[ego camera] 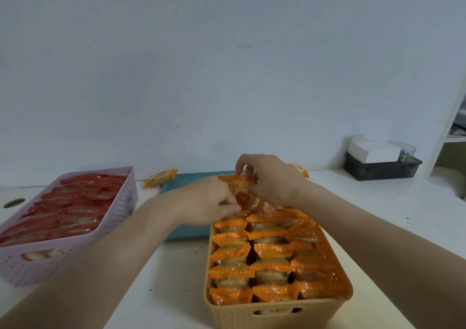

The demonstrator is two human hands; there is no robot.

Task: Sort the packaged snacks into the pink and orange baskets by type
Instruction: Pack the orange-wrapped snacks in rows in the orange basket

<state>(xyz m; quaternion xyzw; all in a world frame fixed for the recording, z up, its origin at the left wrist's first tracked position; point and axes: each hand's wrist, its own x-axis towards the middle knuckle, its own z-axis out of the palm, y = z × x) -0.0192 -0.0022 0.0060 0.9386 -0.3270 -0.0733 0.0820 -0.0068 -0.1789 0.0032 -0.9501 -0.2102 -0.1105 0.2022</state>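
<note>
The head view shows a white desk (pixel 176 265) on which a pink basket (pixel 75 248) of red packets is set at the left and an orange basket (pixel 277 311), nearly filled with rows of orange packets, at the right, with a teal tray (pixel 191 182) behind and between them. Over the far end of the orange basket, one orange packet (pixel 243 192) is pinched from both ends: the left hand (pixel 209 202) is closed on its near end, the right hand (pixel 267 177) on its far end. The packet's long axis runs away from the body, directly above the open gap, so a short downward placement is judged to remain. Two loose packets are left by the wall.
</note>
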